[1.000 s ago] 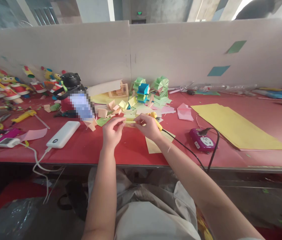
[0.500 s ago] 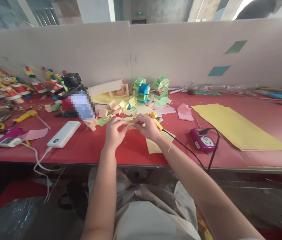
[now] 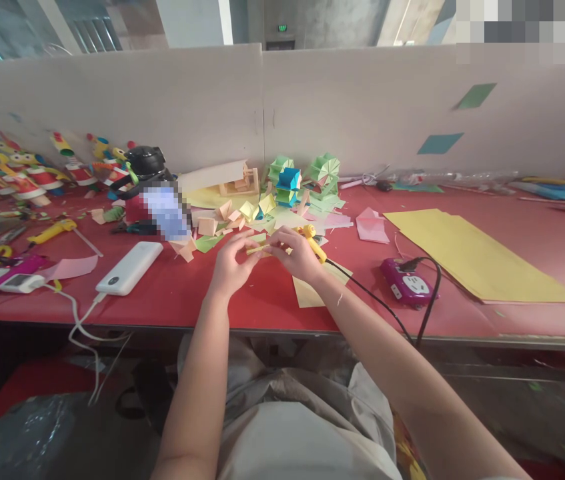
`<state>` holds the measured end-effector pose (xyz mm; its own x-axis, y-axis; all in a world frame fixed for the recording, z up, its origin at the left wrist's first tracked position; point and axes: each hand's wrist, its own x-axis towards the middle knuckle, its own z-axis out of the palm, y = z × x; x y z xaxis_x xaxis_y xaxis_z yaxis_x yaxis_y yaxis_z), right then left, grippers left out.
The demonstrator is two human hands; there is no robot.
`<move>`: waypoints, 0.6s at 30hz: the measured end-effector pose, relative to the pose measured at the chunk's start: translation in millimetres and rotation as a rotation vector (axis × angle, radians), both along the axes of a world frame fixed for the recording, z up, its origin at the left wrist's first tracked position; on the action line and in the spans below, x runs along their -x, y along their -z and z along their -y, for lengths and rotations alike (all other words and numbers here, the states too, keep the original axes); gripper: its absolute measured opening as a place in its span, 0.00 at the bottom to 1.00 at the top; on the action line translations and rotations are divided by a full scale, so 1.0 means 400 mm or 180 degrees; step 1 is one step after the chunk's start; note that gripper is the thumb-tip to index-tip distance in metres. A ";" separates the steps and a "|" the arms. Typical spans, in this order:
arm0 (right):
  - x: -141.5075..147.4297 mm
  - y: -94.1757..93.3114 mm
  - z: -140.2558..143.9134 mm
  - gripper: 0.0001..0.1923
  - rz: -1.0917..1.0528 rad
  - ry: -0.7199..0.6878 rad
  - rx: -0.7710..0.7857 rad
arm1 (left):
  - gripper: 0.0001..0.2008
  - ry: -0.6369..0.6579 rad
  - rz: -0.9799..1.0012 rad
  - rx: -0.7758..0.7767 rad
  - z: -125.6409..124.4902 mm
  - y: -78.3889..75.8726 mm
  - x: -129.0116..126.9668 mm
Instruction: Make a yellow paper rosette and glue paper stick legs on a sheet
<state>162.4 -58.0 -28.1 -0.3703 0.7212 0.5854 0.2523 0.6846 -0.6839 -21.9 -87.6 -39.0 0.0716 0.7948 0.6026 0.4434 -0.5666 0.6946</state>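
Both hands meet at frame centre above the red table (image 3: 172,297): the left hand (image 3: 229,267) and right hand (image 3: 296,253) have fingers pinched together on a pale yellow paper strip (image 3: 258,248), beside the yellow glue gun (image 3: 312,241).

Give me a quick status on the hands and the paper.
Left hand and right hand both pinch the yellow paper strip above the red table. Glue gun beside right hand.
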 end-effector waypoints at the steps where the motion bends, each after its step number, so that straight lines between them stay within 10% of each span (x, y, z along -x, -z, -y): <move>1: 0.002 0.000 0.000 0.11 -0.0035 0.0021 0.0005 | 0.07 0.0030 0.0133 0.0114 -0.002 0.005 0.002; 10: 0.013 0.009 0.003 0.10 -0.0600 -0.0071 0.0390 | 0.20 0.0018 0.0464 0.0220 0.001 0.017 -0.003; 18: 0.014 0.014 0.000 0.13 -0.0556 -0.0087 0.0446 | 0.08 -0.0085 0.0058 -0.0200 0.003 0.005 0.004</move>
